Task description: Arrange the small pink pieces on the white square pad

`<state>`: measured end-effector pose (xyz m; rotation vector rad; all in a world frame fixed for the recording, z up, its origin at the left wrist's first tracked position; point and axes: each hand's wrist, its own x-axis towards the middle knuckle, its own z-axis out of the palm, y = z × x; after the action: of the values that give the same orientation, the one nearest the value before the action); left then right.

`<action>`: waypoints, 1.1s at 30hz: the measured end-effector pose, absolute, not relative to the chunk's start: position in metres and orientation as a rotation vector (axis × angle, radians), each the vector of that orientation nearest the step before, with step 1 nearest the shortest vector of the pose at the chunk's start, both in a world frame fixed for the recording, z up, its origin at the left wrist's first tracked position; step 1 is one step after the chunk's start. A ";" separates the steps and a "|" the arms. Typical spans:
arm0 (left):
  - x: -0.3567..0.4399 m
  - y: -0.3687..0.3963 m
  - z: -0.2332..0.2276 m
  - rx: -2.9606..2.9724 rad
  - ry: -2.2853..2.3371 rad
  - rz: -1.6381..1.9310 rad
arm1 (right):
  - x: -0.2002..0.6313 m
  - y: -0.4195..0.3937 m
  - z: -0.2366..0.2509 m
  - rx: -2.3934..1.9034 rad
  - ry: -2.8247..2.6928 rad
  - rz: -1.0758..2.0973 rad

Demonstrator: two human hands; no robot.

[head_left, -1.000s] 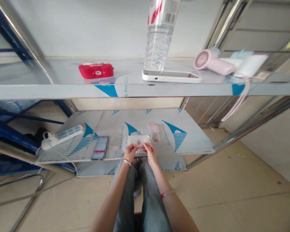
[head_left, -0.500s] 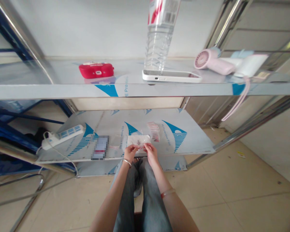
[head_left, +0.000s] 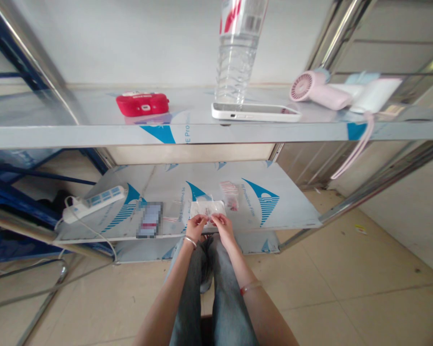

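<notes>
My left hand point(head_left: 197, 227) and my right hand point(head_left: 222, 226) are close together at the front edge of the lower shelf. Fingertips of both are pinched, with something small and clear-looking between them that I cannot make out. Under and behind them lies a white pad or cloth point(head_left: 216, 205), partly hidden by my fingers. Just right of the pad sits a small pile of clear packets with pink stripes point(head_left: 231, 194). A thin pink-and-white strip point(head_left: 171, 219) lies to the left of my left hand.
A phone point(head_left: 151, 218) and a white power strip point(head_left: 95, 202) lie on the lower shelf's left. The upper shelf point(head_left: 104, 135) juts across above, bearing a red case point(head_left: 143, 105), a water bottle point(head_left: 237, 67), a white-cased phone point(head_left: 254, 113) and a pink handheld fan point(head_left: 321, 91).
My right hand has shifted slightly left, so the fingertips of both hands are closer together. My left hand has barely moved.
</notes>
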<state>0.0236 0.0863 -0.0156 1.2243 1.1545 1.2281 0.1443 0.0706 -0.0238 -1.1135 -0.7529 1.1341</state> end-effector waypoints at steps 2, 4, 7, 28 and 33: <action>0.024 0.086 -0.014 1.246 1.156 1.227 | 0.143 0.069 -0.021 -1.106 -0.826 1.141; 0.024 0.086 -0.014 1.262 1.165 1.230 | 0.143 0.068 -0.020 -1.107 -0.856 1.137; 0.024 0.086 -0.014 1.275 1.176 1.224 | 0.143 0.067 -0.021 -1.108 -0.882 1.115; 0.019 0.085 -0.016 1.241 1.160 1.244 | 0.143 0.063 -0.014 -1.084 -0.947 1.129; 0.019 0.086 -0.015 1.218 1.142 1.232 | 0.143 0.062 -0.013 -1.068 -0.936 1.123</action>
<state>0.0193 0.0856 -0.0152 1.2177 1.1416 1.2324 0.1429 0.0624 -0.0130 -1.0685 -0.9365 1.1227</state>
